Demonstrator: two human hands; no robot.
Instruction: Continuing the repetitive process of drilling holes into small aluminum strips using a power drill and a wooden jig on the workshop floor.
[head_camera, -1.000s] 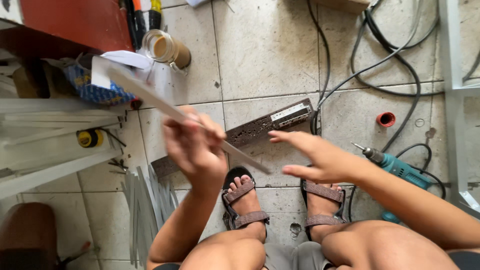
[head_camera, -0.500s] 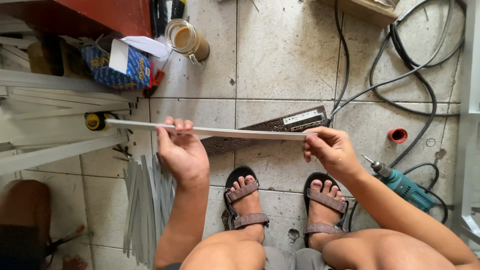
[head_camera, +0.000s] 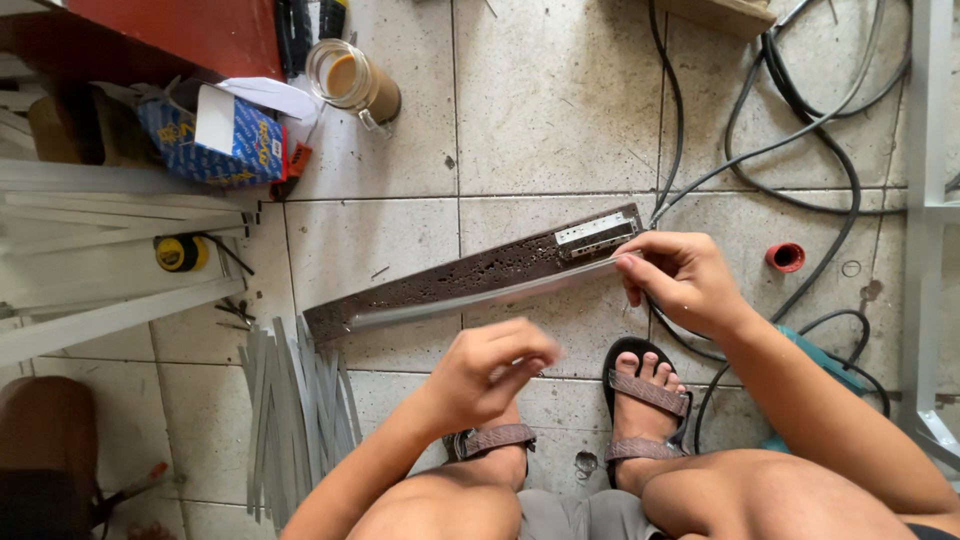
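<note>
The tile floor (head_camera: 560, 110) lies open at centre, edged by pale bars (head_camera: 110, 250) on the left and black cables (head_camera: 800, 150) on the right, with a brown plank (head_camera: 440, 285) running diagonally across it. A blue carton (head_camera: 225, 140) with a white flap sits upper left beside a glass jar (head_camera: 355, 82), and a small red ring (head_camera: 786, 257) lies at right. The right hand (head_camera: 685, 280) pinches one end of a thin grey strip (head_camera: 480, 298) lying along the plank, while the left hand (head_camera: 495, 375) is blurred, fingers curled, clear of the strip; whether it holds anything cannot be told

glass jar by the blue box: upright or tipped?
Tipped. The glass jar lies on its side on the floor tiles beside the blue box, open mouth facing up-left. Brownish inside; whether that is contents, cannot tell.
</note>
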